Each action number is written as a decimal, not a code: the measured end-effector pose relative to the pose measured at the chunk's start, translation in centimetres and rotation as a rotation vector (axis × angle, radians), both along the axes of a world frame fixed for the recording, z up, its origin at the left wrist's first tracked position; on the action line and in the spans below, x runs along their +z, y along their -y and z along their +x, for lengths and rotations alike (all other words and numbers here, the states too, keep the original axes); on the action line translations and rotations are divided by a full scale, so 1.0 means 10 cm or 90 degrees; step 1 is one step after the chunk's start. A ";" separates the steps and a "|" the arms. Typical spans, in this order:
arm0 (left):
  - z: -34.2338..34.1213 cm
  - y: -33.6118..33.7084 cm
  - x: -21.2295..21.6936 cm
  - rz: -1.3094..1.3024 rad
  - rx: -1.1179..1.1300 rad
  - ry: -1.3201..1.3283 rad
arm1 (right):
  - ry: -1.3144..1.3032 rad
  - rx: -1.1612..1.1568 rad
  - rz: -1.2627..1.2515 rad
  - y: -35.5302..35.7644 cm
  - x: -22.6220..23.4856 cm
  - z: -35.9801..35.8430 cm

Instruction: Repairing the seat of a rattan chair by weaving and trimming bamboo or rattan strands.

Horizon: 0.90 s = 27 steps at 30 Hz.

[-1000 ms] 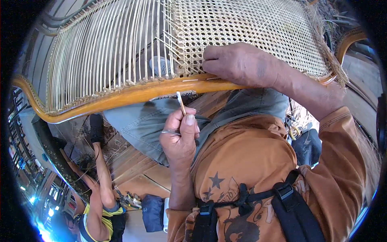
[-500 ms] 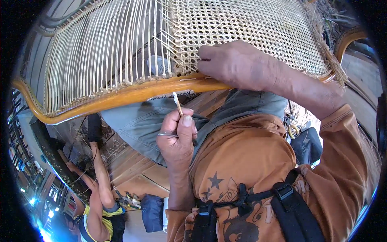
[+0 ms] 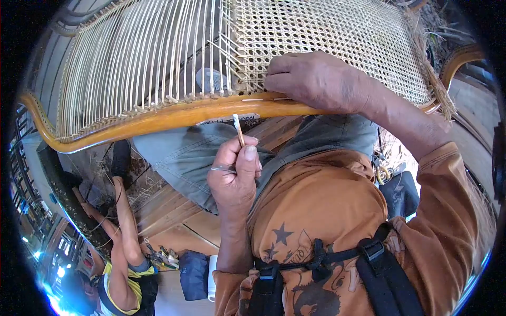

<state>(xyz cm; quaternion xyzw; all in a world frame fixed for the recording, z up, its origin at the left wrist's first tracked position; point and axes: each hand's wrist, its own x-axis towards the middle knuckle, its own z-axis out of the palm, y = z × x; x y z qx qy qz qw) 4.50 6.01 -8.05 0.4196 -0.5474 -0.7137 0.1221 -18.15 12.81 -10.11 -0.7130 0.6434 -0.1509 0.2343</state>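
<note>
A curved wooden chair frame [image 3: 158, 118] lies across my lap, its rim orange-brown. Its right part carries finished cane weave [image 3: 327, 31]; the left part has only parallel cane strands [image 3: 142, 58]. My right hand [image 3: 316, 79] rests on the rim at the weave's lower edge, fingers curled and pressing the cane there. Below the rim, my left hand [image 3: 234, 174] pinches a thin cane strip [image 3: 239, 129] between thumb and fingers, its tip pointing up just under the frame. A ring shows on one finger of that hand.
Another person [image 3: 124, 253] in a yellow and black top sits on the wooden floor at the lower left. A dark bag [image 3: 192, 274] and a white cup [image 3: 212, 276] lie beside them. Loose cane fibres [image 3: 443, 100] hang off the frame's right end.
My left hand has lifted slightly, bringing the cane strip's tip closer under the rim. My right hand has shifted a little along the weave's edge.
</note>
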 end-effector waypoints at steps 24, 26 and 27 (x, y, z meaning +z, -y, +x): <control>0.02 0.00 -0.01 0.004 -0.003 -0.036 | -0.020 0.026 0.020 0.04 0.06 -0.01; 0.00 0.01 -0.02 -0.002 -0.001 -0.043 | 0.102 0.028 -0.129 0.02 -0.08 -0.13; 0.00 0.00 0.00 -0.006 -0.002 -0.020 | 0.103 0.029 -0.128 0.04 -0.05 -0.14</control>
